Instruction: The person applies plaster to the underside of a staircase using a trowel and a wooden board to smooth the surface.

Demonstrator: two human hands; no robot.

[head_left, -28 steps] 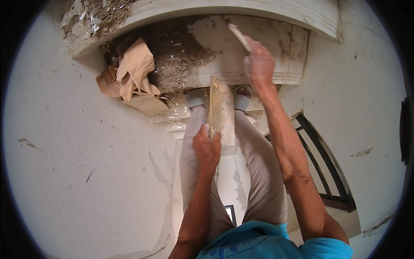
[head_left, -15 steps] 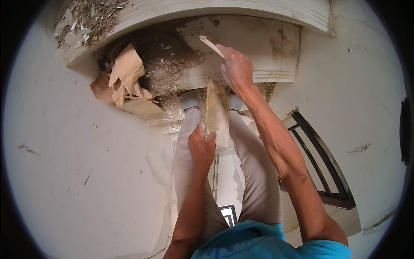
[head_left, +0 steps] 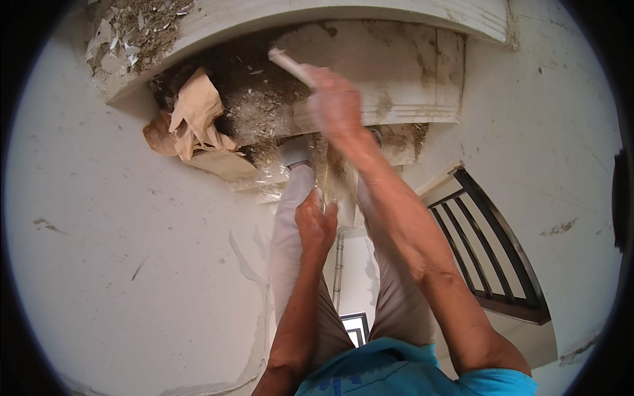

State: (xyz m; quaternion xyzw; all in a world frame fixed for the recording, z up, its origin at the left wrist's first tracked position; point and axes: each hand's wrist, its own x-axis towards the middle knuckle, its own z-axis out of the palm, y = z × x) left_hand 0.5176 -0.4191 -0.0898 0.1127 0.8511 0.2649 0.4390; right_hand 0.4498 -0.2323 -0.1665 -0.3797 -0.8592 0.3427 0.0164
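My right hand (head_left: 335, 102), smeared by motion, is closed round a pale, narrow stick-like handle (head_left: 290, 66) above the step. One end of the handle sticks out toward the upper left; whatever is at its other end is hidden by the hand. Lower down, between my legs, my left hand (head_left: 316, 223) grips the near end of a flat, dirty board (head_left: 341, 186) with a yellowish edge. My right forearm hides part of this board. Brown dirt and white chips (head_left: 264, 109) lie on the left part of the step (head_left: 386, 63) beneath my right hand.
Crumpled brown paper (head_left: 198, 105) lies at the step's left end against the pale wall (head_left: 145, 277). More rubble and flakes (head_left: 135, 33) cover the higher step's left end. A dark slatted railing (head_left: 505, 254) stands at the right. My feet are on a lower step.
My right hand has swung left with the handle, over the dirt on the step. My left hand and the board have stayed nearly in place; the whole view has shifted slightly.
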